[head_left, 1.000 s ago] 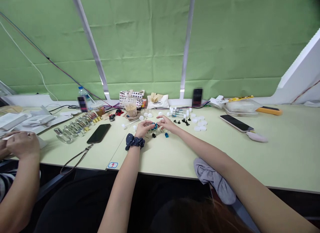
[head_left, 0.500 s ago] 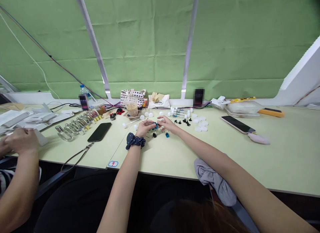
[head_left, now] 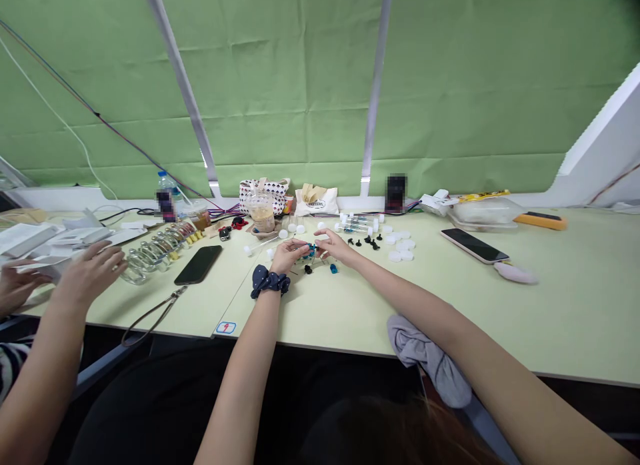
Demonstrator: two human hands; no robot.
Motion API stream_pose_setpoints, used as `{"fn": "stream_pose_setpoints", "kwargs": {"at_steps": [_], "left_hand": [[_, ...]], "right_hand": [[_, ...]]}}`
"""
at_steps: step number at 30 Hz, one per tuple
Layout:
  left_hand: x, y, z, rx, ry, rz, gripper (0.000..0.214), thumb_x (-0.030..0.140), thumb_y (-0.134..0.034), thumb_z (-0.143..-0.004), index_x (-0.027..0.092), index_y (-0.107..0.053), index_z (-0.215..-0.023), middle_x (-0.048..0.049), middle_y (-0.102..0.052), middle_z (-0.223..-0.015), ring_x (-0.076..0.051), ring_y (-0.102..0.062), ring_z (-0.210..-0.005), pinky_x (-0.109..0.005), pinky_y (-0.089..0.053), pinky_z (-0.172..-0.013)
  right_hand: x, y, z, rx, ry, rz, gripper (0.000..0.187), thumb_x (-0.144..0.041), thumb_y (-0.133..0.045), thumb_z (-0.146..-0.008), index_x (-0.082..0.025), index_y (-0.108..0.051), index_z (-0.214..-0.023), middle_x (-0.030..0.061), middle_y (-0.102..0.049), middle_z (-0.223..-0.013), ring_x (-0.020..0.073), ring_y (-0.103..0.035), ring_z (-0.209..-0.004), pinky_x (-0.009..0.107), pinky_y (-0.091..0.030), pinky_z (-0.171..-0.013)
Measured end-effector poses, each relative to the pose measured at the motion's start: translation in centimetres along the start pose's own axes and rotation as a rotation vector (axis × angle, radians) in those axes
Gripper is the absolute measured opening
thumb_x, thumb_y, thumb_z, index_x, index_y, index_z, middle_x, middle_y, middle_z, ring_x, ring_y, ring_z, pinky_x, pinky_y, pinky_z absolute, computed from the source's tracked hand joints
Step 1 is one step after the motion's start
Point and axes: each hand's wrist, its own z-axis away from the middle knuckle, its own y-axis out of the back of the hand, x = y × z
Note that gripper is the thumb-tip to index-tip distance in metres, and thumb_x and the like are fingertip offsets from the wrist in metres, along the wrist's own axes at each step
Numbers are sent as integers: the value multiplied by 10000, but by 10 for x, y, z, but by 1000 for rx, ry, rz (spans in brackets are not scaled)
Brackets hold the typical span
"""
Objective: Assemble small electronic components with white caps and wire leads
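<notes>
My left hand [head_left: 290, 255] and my right hand [head_left: 334, 246] meet over the middle of the table, fingers pinched around a small blue part [head_left: 312, 248]. A dark bit shows on top of it; its exact kind is too small to make out. Just below the hands lie a black piece [head_left: 308, 270] and a loose blue piece [head_left: 334, 269]. Right of my right hand are several small black stoppers [head_left: 373, 242] and round white caps [head_left: 401, 245]. Clear tubes with white caps [head_left: 356, 223] lie behind them. A dark scrunchie [head_left: 270, 282] circles my left wrist.
At the left, a co-worker's hand [head_left: 93, 272] is near a row of glass bottles [head_left: 163, 247] and white boxes [head_left: 30, 242]. A black phone [head_left: 199, 265] lies left of me, another phone [head_left: 474, 245] right. A drink cup [head_left: 263, 215] stands behind.
My hands stay together on the blue part with hardly any movement. The co-worker's nearer hand has opened and moved right toward the glass bottles.
</notes>
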Motion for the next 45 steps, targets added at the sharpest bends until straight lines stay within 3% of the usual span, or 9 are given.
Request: {"fn": "stream_pose_setpoints", "kwargs": {"at_steps": [6,11,15,20,24,29,34,39,45], "left_hand": [[2,-2,1,8,-7,22,405,348,-825,-526,115,-628,-792,-74,-703,-812,-198,-672,-746,-409,-510,-828],[1,0,0,-4,3,9,417,363,-825,-520,120,-632,-799,-81,-704,-837,-201,-675,-747,-419,-504,-841],[1,0,1,6,-1,26,421,365,-826,-521,120,-635,-805,-79,-703,-830,-203,-676,-748,-421,-498,-850],[4,-3,2,-12,14,21,417,352,-822,-534,111,-639,-819,-72,-703,-811,-186,-671,-715,-414,-497,-853],[4,-2,2,0,14,20,414,344,-821,-540,107,-639,-827,-81,-706,-824,-185,-671,-734,-400,-496,-854],[2,-1,2,-17,26,12,415,342,-818,-545,114,-636,-841,-80,-706,-839,-193,-675,-735,-400,-502,-839],[2,-1,2,5,16,13,407,339,-817,-550,107,-637,-833,-78,-705,-816,-187,-673,-734,-392,-500,-841],[0,1,1,-18,27,16,406,337,-814,-554,110,-638,-841,-73,-703,-820,-193,-675,-736,-390,-502,-829],[-1,1,0,-5,34,17,406,334,-819,-543,112,-641,-833,-74,-704,-817,-194,-672,-747,-394,-498,-839]], "right_hand": [[0,0,0,21,42,0,429,-356,-662,-753,-233,-462,-1112,-6,-611,-766,130,-627,-717,200,-506,-537],[-1,-1,0,4,-31,-15,319,-408,-523,-854,-216,-455,-1099,-9,-609,-667,126,-619,-632,210,-499,-517],[-1,-1,1,12,41,-10,410,-356,-649,-773,-230,-455,-1111,-6,-617,-756,130,-629,-707,195,-502,-529],[0,-1,0,-16,-10,-12,333,-412,-509,-862,-213,-444,-1121,-10,-599,-660,125,-616,-618,199,-490,-495],[0,-1,0,15,59,5,430,-368,-663,-758,-231,-459,-1111,-5,-609,-768,131,-625,-724,181,-497,-510],[2,-1,0,-10,-7,-20,315,-394,-521,-862,-215,-452,-1112,-13,-597,-660,117,-611,-608,192,-490,-486],[2,0,-1,17,58,2,438,-344,-671,-757,-230,-461,-1124,-8,-604,-767,120,-619,-694,178,-498,-498],[2,-1,0,-14,-15,-24,310,-389,-507,-872,-209,-453,-1118,-6,-599,-683,115,-609,-614,189,-489,-476],[2,-1,0,12,64,0,397,-325,-652,-772,-221,-462,-1105,-22,-579,-711,111,-604,-661,181,-501,-499]]}}
